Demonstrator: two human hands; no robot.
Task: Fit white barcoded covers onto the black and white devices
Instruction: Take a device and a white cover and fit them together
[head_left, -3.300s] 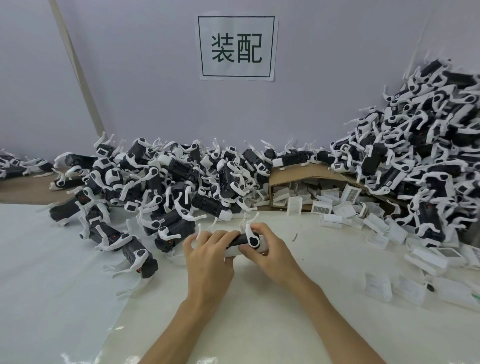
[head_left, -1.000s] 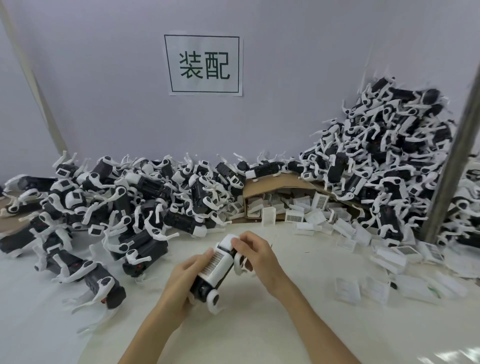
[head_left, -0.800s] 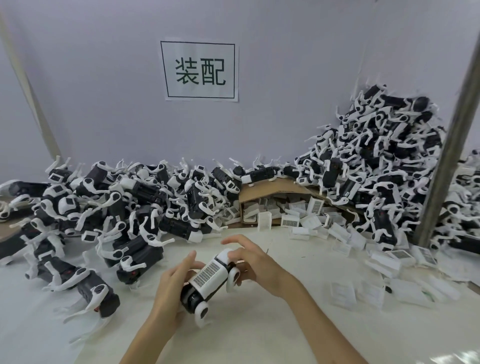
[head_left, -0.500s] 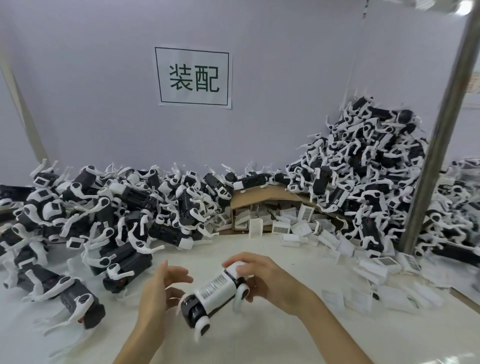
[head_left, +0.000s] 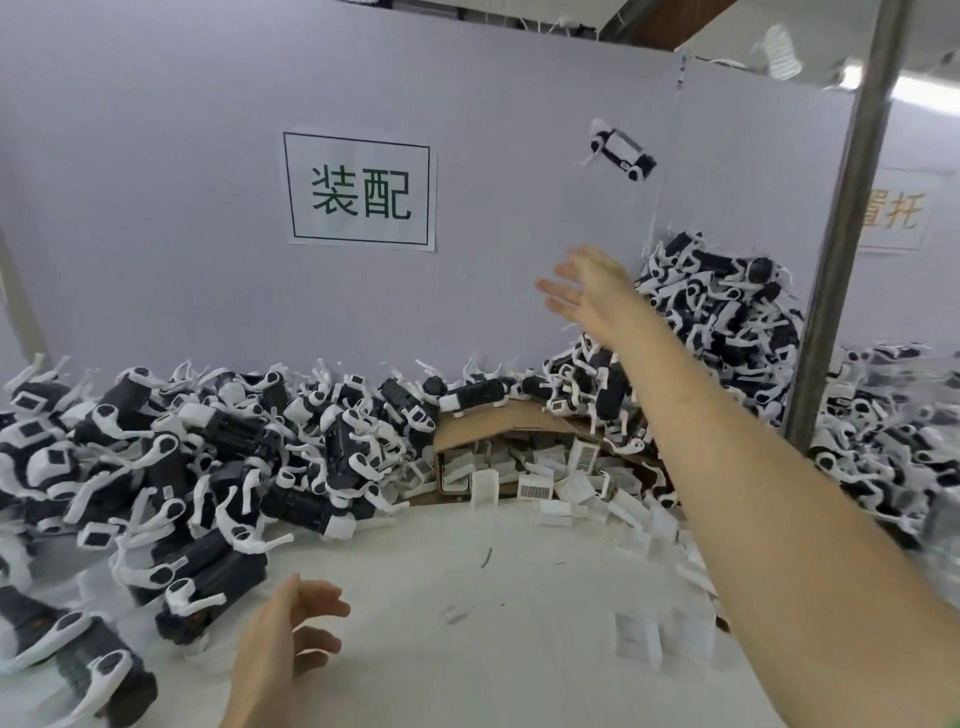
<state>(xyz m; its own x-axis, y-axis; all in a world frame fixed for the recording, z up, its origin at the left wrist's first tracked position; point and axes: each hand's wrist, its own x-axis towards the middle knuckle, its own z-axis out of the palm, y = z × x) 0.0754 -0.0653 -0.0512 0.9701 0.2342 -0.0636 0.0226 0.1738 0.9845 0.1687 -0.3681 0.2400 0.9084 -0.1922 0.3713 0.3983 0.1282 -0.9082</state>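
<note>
- Device, black and white with a white panel turned to the camera, hangs in mid-air in front of the grey wall, touching nothing; any barcode on it is too small to read.
- The right hand is stretched up and forward beneath it, fingers spread and holding nothing. The pose reads as a toss towards the tall heap of devices at the right, probably the place for finished ones.
- The left hand hovers low over the white table, fingers loosely curved and empty, near the closest device of the left heap. It looks placed to take the next one.
- Between the two heaps lies a cardboard box on its side, spilling white barcoded covers onto the table. More covers lie scattered at the right, under the raised arm, so parts sit within reach of both hands.
- Judging by the size of the left heap, many devices are not yet covered.
- A printed sign hangs on the wall, and a metal pole stands at the right.
</note>
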